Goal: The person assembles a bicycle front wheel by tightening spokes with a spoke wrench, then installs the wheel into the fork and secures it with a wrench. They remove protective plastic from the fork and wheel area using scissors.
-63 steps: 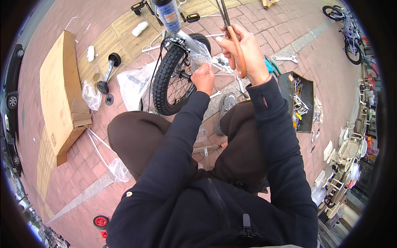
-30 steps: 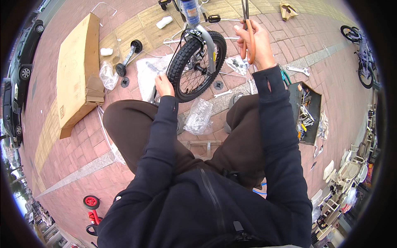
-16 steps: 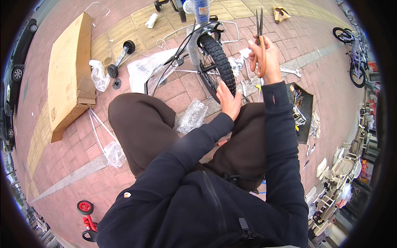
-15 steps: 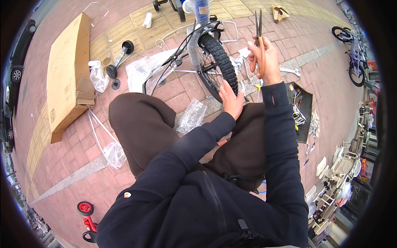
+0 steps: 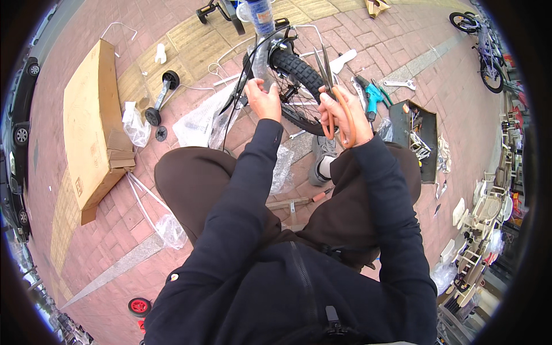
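Note:
A pair of scissors (image 5: 328, 72) with long dark blades and orange handles is in my right hand (image 5: 348, 115). Its blades point away from me, slightly parted, beside the knobby black tyre (image 5: 299, 72) of a small bicycle. My left hand (image 5: 264, 102) is at the lower end of the fork leg, fingers curled at the bubble wrap (image 5: 260, 64) around it; the fingertips are partly hidden. Black cables (image 5: 237, 98) hang just left of that hand. A blue-and-clear wrapped tube (image 5: 261, 17) rises above the wheel.
A long cardboard box (image 5: 92, 126) lies at left, near a training wheel (image 5: 163, 98) and plastic bags. On the right are a black toolbox (image 5: 422, 141), a wrench (image 5: 399, 84) and a teal tool (image 5: 374, 100). A hammer-like tool (image 5: 296, 202) lies between my legs.
My left hand has gone from the tyre to the wrapped fork leg. My right hand has come down and left with the scissors, close to the wheel; the view has shifted, uncovering the teal tool.

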Demonstrator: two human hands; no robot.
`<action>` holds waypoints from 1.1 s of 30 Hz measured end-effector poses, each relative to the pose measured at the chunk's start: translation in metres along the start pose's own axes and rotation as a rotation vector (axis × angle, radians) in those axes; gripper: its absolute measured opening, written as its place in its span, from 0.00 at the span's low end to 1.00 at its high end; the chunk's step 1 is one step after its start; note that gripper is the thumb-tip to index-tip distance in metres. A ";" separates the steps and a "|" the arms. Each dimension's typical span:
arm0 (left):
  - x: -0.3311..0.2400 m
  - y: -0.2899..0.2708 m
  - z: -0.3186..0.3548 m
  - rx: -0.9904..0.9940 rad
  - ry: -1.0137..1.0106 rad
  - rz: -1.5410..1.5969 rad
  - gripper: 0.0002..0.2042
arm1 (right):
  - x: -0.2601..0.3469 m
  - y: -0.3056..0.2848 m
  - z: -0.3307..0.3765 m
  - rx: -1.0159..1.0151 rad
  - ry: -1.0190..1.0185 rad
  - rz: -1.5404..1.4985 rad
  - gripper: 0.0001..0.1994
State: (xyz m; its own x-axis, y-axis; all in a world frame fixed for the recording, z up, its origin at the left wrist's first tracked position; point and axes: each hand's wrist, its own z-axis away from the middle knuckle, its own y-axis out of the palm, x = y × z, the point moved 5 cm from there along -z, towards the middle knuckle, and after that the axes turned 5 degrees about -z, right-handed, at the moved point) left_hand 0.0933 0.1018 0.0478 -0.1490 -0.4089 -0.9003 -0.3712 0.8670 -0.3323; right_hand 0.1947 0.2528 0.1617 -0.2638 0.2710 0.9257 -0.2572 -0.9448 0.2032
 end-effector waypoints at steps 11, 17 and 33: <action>-0.014 0.003 -0.028 0.116 0.505 -0.393 0.17 | 0.002 0.014 -0.018 0.073 -0.064 0.159 0.15; -0.012 -0.001 -0.034 0.106 0.599 -0.381 0.12 | 0.006 0.021 -0.027 0.078 -0.093 0.166 0.18; 0.038 -0.014 -0.016 0.128 0.299 -0.318 0.04 | 0.015 0.017 -0.038 0.038 -0.181 0.205 0.16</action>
State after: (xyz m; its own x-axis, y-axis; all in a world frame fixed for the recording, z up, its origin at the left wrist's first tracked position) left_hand 0.0781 0.0697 0.0225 -0.3110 -0.7087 -0.6332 -0.3278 0.7054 -0.6285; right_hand 0.1513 0.2477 0.1675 -0.1354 0.0392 0.9900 -0.1795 -0.9837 0.0144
